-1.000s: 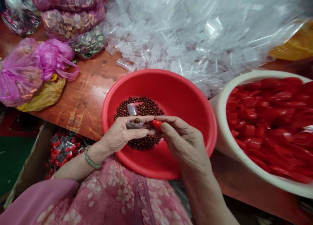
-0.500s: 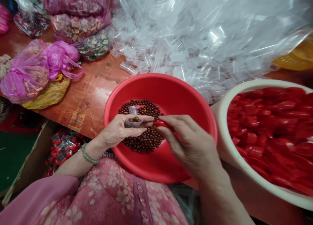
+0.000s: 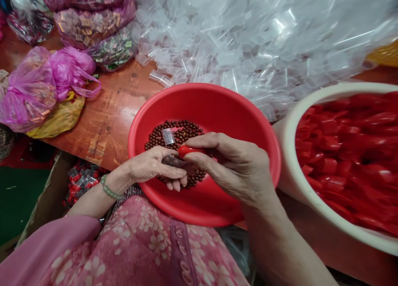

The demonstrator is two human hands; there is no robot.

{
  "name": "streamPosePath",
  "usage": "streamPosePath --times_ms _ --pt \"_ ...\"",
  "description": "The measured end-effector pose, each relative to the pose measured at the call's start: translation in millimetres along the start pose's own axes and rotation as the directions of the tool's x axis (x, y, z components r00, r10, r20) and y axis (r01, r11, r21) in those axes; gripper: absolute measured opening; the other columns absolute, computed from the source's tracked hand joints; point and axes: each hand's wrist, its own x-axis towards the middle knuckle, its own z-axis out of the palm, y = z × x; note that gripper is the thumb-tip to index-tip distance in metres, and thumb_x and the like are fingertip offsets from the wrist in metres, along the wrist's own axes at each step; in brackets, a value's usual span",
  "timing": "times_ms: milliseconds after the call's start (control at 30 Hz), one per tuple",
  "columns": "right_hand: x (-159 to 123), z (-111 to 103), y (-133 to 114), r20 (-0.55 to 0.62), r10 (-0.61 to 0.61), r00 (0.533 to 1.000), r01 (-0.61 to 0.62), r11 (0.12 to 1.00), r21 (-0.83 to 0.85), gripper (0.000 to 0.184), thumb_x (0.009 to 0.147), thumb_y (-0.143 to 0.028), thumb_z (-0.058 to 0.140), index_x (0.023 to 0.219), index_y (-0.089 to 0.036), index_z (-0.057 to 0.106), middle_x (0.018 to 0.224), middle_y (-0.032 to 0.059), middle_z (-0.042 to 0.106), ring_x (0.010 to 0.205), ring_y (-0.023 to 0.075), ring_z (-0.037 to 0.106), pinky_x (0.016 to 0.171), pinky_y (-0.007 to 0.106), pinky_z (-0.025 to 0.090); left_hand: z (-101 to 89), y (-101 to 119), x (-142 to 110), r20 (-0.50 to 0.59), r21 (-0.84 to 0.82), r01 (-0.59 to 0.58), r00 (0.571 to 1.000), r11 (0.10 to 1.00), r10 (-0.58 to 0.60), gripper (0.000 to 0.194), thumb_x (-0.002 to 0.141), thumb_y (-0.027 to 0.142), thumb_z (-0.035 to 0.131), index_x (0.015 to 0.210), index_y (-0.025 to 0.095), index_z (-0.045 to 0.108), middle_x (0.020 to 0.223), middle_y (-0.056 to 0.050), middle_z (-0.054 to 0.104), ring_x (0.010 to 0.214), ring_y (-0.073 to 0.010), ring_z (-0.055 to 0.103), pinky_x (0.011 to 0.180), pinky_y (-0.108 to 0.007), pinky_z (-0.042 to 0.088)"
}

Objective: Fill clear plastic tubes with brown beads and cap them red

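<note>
Over a red basin [image 3: 217, 107], my left hand [image 3: 149, 165] is closed around a small clear plastic container [image 3: 171, 160], which lies tilted and looks dark inside. My right hand [image 3: 239, 165] pinches a glossy red plastic piece [image 3: 190, 150] between thumb and fingers. The red piece's left end meets the container's open end; whether it is inserted I cannot tell. Below, brown round beads [image 3: 155, 140] are heaped in the basin, partly hidden by both hands. A second clear plastic piece [image 3: 168, 136] rests on the beads.
Right of the basin stands a cream tub [image 3: 289, 153] full of red plastic pieces. Behind lies a big heap of clear plastic pieces [image 3: 217, 41]. Pink bags [image 3: 31, 86] sit at the left. A box below holds red-capped clear pieces [image 3: 82, 182].
The red piece has moved left against the clear container, which has turned in my left hand. The beads seen in its mouth before are now hidden. The view has shifted slightly.
</note>
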Motion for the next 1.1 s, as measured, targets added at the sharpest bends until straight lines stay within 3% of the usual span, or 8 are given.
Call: streamPosePath --times_ms 133,233,300,400,500,633,900,1100 --pt "-4.7 -10.7 3.9 0.047 -0.003 0.999 0.005 0.999 -0.049 0.008 0.085 -0.025 0.071 0.093 -0.025 0.072 0.084 0.0001 0.075 0.070 0.0139 0.068 0.066 0.026 0.057 -1.5 2.2 -1.1 0.002 -0.040 0.026 1.000 0.999 -0.026 0.031 0.067 0.033 0.085 0.082 0.011 0.069 0.069 -0.003 0.070 0.054 -0.0095 0.065 0.053 -0.020 0.053" --pt "-7.9 -16.0 5.5 -0.071 0.122 0.990 -0.125 0.991 -0.050 0.009 0.082 -0.027 0.075 0.090 -0.025 0.073 0.081 0.0004 0.074 0.067 0.0146 0.067 0.063 0.028 0.057 -3.2 3.7 -1.5 0.001 -0.121 0.036 0.999 0.992 -0.036 0.028 0.068 0.027 0.084 0.087 0.011 0.071 0.070 -0.004 0.070 0.056 -0.0106 0.067 0.053 -0.020 0.053" --pt "-6.6 -14.2 5.0 -0.159 0.227 0.961 -0.223 0.974 0.044 0.011 0.080 -0.028 0.076 0.090 -0.025 0.073 0.077 0.0001 0.073 0.063 0.0140 0.067 0.058 0.026 0.056 -4.3 4.0 -1.4 -0.010 -0.161 0.022 1.000 0.987 -0.024 0.026 0.067 0.024 0.084 0.086 0.011 0.071 0.071 -0.004 0.071 0.057 -0.0104 0.067 0.053 -0.019 0.053" --pt "0.5 -3.8 1.3 -0.202 0.316 0.927 -0.270 0.936 0.227 0.013 0.082 -0.027 0.074 0.095 -0.025 0.071 0.082 0.0000 0.074 0.066 0.0139 0.069 0.060 0.026 0.058 -5.7 2.9 -0.8 -0.004 -0.207 -0.026 1.000 0.978 0.026 0.028 0.065 0.020 0.085 0.089 0.011 0.072 0.074 -0.004 0.073 0.061 -0.0118 0.070 0.058 -0.020 0.057" --pt "8.5 10.3 -4.7 -0.161 0.303 0.939 -0.248 0.924 0.292 0.013 0.082 -0.025 0.074 0.095 -0.026 0.070 0.087 0.0001 0.074 0.072 0.0135 0.070 0.066 0.025 0.058 -7.0 1.0 0.3 0.044 -0.239 -0.048 0.997 0.970 0.060 0.027 0.064 0.017 0.086 0.087 0.011 0.073 0.076 -0.006 0.074 0.067 -0.0142 0.073 0.066 -0.022 0.060" --pt "12.0 23.6 -8.8 -0.098 0.307 0.947 -0.273 0.926 0.261 0.012 0.081 -0.028 0.074 0.092 -0.025 0.069 0.079 -0.0008 0.071 0.064 0.0119 0.065 0.056 0.023 0.053 -9.0 -1.3 1.9 0.108 -0.235 -0.034 0.992 0.971 0.061 0.022 0.065 0.019 0.086 0.082 0.009 0.075 0.079 -0.007 0.075 0.072 -0.0147 0.074 0.072 -0.022 0.061" --pt "8.5 27.5 -4.6 -0.115 0.324 0.939 -0.289 0.924 0.249 0.011 0.081 -0.031 0.074 0.086 -0.023 0.068 0.077 -0.0013 0.068 0.058 0.0101 0.060 0.052 0.023 0.049 -11.7 -2.8 2.6 0.168 -0.282 0.017 0.985 0.959 0.032 0.028 0.066 0.022 0.086 0.086 0.006 0.074 0.081 -0.009 0.075 0.073 -0.0147 0.073 0.074 -0.022 0.061" --pt "-2.4 27.4 2.4 -0.129 0.175 0.976 -0.183 0.982 -0.052 0.022 0.083 -0.040 0.070 0.096 -0.023 0.067 0.074 0.0006 0.068 0.057 0.0128 0.060 0.053 0.026 0.050 -15.0 -8.3 3.6 0.172 -0.314 0.013 0.984 0.949 0.044 0.034 0.065 0.029 0.088 0.085 0.007 0.071 0.077 -0.007 0.075 0.070 -0.0160 0.073 0.070 -0.025 0.061"
